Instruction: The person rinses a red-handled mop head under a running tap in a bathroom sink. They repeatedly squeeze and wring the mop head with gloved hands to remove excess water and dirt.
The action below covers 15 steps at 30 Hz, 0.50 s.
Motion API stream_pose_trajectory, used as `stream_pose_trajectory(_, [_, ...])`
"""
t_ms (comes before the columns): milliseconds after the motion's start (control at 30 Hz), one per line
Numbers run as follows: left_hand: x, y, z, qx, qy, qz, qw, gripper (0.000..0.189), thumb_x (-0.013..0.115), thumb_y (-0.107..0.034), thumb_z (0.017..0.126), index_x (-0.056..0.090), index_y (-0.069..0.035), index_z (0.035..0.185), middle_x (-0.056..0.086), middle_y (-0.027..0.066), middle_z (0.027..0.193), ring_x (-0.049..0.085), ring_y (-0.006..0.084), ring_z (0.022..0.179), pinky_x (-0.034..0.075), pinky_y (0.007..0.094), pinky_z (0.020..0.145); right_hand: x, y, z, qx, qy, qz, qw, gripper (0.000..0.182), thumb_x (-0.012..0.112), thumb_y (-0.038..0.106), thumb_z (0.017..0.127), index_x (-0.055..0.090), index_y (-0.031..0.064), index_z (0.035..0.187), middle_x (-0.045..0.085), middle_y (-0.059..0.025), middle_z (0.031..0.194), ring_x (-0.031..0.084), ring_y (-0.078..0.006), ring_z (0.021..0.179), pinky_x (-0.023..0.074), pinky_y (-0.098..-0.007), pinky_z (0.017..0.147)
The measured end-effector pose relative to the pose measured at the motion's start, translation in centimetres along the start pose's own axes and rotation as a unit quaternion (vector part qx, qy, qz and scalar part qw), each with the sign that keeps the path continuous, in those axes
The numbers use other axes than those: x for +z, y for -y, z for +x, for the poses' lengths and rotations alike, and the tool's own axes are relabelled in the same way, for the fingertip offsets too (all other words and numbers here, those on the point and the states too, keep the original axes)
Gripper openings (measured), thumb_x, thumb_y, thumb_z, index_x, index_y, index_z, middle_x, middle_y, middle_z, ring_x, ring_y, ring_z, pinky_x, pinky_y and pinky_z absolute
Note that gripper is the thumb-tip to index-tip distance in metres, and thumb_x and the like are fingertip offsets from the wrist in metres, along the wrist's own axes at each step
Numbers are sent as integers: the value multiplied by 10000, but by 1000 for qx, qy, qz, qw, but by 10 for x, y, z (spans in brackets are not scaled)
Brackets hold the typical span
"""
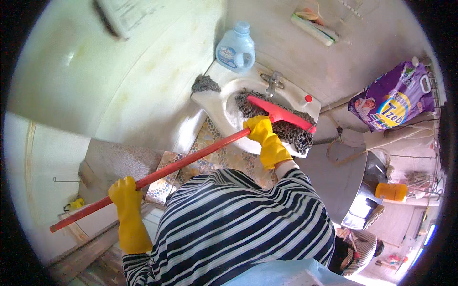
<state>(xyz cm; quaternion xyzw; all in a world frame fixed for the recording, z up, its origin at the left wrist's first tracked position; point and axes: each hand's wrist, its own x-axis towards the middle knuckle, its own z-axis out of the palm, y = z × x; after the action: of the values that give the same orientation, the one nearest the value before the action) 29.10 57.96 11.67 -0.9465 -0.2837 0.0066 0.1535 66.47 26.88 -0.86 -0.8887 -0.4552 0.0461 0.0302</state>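
Note:
Both my hands wear yellow rubber gloves and grip a long red mop handle [200, 154]. My left hand [125, 193] is closed round it near its lower-left end. Close to the mop head, my right hand [260, 130] holds the other end of the handle. The red mop bar [281, 112] lies slanting over the white washbasin [226, 125], with its grey shaggy mop pad [295, 134] partly in the bowl and partly over the rim. A chrome tap [274, 83] stands behind the pad.
A light blue detergent bottle [236, 48] stands on the basin's back corner, near a grey shaggy bundle [205, 84]. A small red cap [308, 98] is at the right rim. A purple detergent bag [393, 96] hangs at the right. Pebble-patterned flooring [211, 143] shows below. Another person [361, 252] is at the lower right.

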Motion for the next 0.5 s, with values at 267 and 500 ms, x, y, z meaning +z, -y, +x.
stream_pose_trajectory(267, [-54,63,-24,-3,-196,-29,980,232,715,-100,641,542,-116,795,543,57,714,565,301,735,421,453,673,-133,54,-5,27,-1,-73,997,95,656,286,680,626,210,730,668,-66,736,653,-331,725,479,-466,616])
stream_pose_trajectory(500, [-64,96,-24,7,-286,-84,954,245,713,-50,646,592,-104,852,583,73,768,584,298,766,439,422,673,-217,87,-16,32,-96,-150,984,104,668,290,707,619,224,771,648,-56,683,643,-327,669,465,-470,574])
